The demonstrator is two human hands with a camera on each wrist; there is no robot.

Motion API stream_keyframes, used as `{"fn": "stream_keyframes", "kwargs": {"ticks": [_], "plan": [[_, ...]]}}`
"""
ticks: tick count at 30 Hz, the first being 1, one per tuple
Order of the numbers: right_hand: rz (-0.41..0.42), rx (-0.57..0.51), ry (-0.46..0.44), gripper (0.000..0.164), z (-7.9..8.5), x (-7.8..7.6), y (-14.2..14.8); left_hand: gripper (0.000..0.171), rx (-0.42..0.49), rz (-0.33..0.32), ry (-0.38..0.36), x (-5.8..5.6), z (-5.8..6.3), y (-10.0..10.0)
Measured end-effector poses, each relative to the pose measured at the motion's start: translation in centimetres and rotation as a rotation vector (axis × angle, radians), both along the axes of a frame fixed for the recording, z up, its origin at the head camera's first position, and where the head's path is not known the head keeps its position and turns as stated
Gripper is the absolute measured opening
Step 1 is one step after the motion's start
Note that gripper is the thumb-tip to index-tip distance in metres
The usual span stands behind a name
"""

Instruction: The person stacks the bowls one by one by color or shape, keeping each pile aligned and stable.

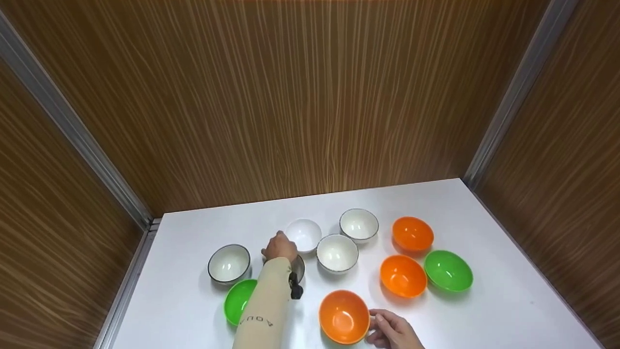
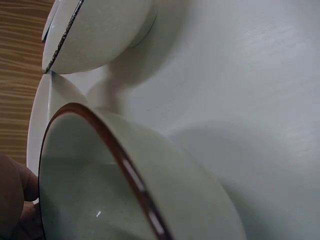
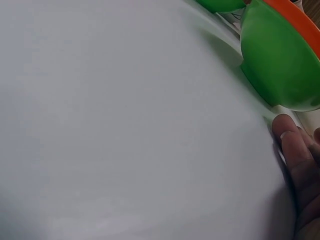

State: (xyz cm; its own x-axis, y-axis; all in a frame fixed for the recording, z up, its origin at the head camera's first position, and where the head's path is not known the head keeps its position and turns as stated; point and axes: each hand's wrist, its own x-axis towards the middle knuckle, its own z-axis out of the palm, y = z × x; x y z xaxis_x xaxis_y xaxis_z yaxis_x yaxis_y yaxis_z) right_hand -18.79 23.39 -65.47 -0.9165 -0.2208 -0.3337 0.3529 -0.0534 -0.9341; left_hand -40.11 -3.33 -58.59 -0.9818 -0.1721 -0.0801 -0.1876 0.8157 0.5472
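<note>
My left hand [image 1: 281,246] reaches across to a pale bowl with a brown-dark rim [image 2: 195,185], its fingers curled at the far rim. In the head view my hand and sleeve cover much of that bowl. A plain white bowl [image 1: 303,235] stands right behind it. My right hand [image 1: 395,332] rests low on the table beside an orange bowl [image 1: 343,315], fingertips right at its side. The right wrist view shows a green bowl [image 3: 280,60] directly under the orange rim, with my loosely bent fingers [image 3: 295,150] near its base.
Two dark-rimmed white bowls [image 1: 337,253] stand in the middle, another dark-rimmed bowl [image 1: 229,264] at left. A green bowl [image 1: 238,300] is partly behind my left sleeve. Two orange bowls [image 1: 403,276] and a green bowl [image 1: 448,270] stand at right. Wood-grain panels [image 1: 310,97] enclose the white table [image 1: 484,315].
</note>
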Motion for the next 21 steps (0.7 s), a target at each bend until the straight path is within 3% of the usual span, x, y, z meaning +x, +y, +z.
{"fn": "stream_keyframes", "kwargs": {"ticks": [5, 10, 17, 21], "plan": [[-0.002, -0.01, 0.015, 0.053, -0.2, 0.0, -0.1, 0.036, 0.046, 0.003, 0.018, -0.2, 0.5, -0.5], [0.005, -0.034, 0.053, 0.05, -0.1, 0.4, -0.5, 0.038, 0.074, 0.009, 0.096, -0.1, 1.7, -1.3], [0.007, -0.003, 0.127, 0.05, 0.3, 0.8, -0.7, 0.038, 0.106, -0.039, 0.196, 0.9, 4.7, -1.5], [0.025, 0.061, 0.225, 0.06, 0.2, 0.8, -0.6, 0.037, 0.131, -0.088, 0.212, 1.9, 6.7, -1.2]]}}
